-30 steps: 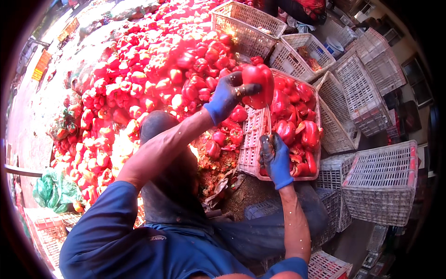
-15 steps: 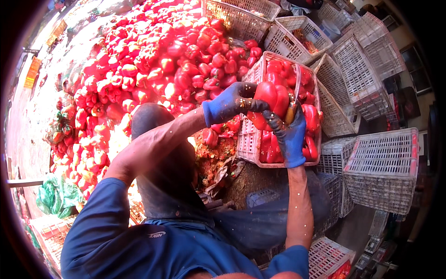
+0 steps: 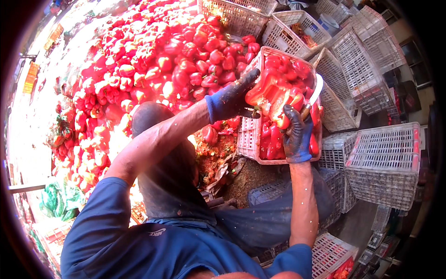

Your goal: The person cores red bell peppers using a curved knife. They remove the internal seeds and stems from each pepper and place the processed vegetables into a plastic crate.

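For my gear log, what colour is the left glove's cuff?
Blue cuff, clearest in the head view.

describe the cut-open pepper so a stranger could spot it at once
Just right of the big red pepper pile stands a pinkish plastic crate. Over the crate, between the left hand and the right hand, is the cut-open pepper. Its pale, exposed inside sets it apart from the peppers in the crate, which show mostly glossy red skin.

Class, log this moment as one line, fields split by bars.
left hand: spread beside split red bell pepper | right hand: gripping knife, touching that pepper | below: crate holding red bell peppers
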{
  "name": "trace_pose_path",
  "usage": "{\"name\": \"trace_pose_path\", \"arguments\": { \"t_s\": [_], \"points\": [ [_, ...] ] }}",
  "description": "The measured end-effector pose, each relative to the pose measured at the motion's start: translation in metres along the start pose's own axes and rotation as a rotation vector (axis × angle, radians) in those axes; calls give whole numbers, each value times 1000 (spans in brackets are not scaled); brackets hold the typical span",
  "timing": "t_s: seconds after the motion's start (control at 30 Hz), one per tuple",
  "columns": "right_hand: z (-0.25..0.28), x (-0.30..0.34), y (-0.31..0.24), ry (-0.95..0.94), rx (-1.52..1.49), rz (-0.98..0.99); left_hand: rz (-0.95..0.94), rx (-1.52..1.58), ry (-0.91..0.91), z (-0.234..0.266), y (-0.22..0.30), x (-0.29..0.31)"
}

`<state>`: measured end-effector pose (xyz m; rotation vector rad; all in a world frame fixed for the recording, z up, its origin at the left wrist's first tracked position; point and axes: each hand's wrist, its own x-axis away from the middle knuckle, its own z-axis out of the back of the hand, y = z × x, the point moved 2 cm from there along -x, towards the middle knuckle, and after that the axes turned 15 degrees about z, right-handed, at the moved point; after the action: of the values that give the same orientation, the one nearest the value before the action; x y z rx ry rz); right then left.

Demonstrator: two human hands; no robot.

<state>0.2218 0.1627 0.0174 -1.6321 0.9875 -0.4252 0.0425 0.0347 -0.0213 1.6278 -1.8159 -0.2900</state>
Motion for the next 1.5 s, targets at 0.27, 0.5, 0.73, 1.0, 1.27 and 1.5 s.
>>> {"name": "trace_pose_path", "arguments": {
  "t_s": [0.27,0.5,0.73,1.0,1.27,1.5],
  "points": [
    [0,10,13,-211,551,311,-98,-520,440,23,-24,-26],
    [12,8,15,-190,704,396,-403,-814,941,52,51,7],
    [61,-98,-7,28,1258,816,-236,-500,593,14,37,3],
    [57,-95,27,62,428,298,-226,-708,485,16,4,-12],
    [-7,0,17,-498,407,278,-111,-823,221,5,-12,-2],
    [-17,-12,8,-310,612,499,-587,-1138,439,-9,16,-11]
  ]
}}
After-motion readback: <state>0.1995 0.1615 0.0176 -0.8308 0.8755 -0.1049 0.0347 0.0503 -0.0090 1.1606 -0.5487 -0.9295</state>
